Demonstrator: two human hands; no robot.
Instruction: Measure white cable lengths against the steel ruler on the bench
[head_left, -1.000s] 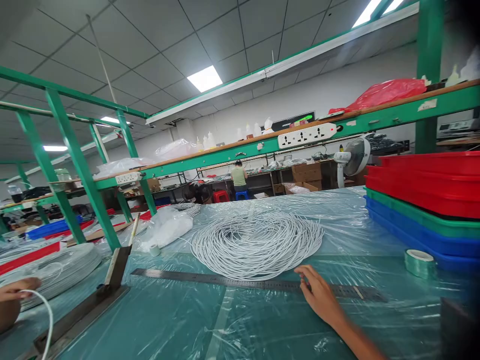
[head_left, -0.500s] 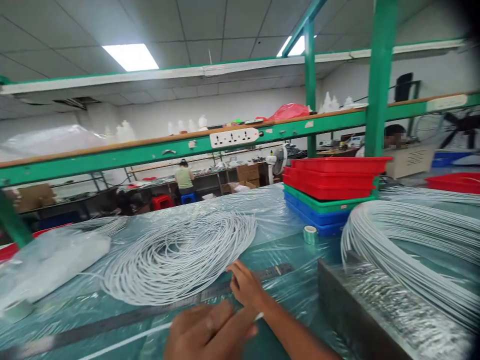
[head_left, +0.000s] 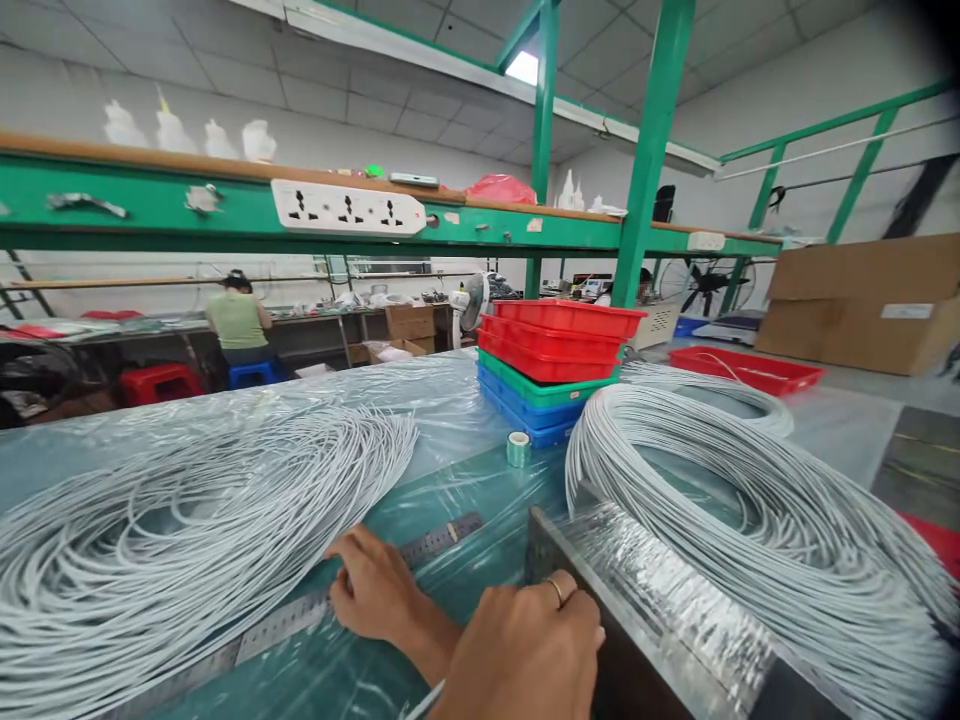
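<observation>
My right hand (head_left: 375,590) rests with curled fingers on a steel ruler (head_left: 435,540) that lies flat on the plastic-covered green table (head_left: 465,470). My left hand (head_left: 525,650), with a ring on one finger, is crossed over the right forearm and closed on a white cable (head_left: 421,703) that shows just below it. It sits against the near corner of a plastic-wrapped metal block (head_left: 652,600). One big coil of white cable (head_left: 187,520) lies left of the hands. A second coil (head_left: 750,500) lies to the right, behind the block.
A small roll of green tape (head_left: 517,448) stands in front of stacked red, green and blue trays (head_left: 555,370). A red tray (head_left: 750,368) and a cardboard box (head_left: 862,300) are at the right. A green post (head_left: 645,180) rises behind the trays. A person (head_left: 236,320) sits far back.
The view has swung right, bringing the second coil and metal block close. My left hand carried the cable from the far left across to the block. My right hand stayed on the ruler.
</observation>
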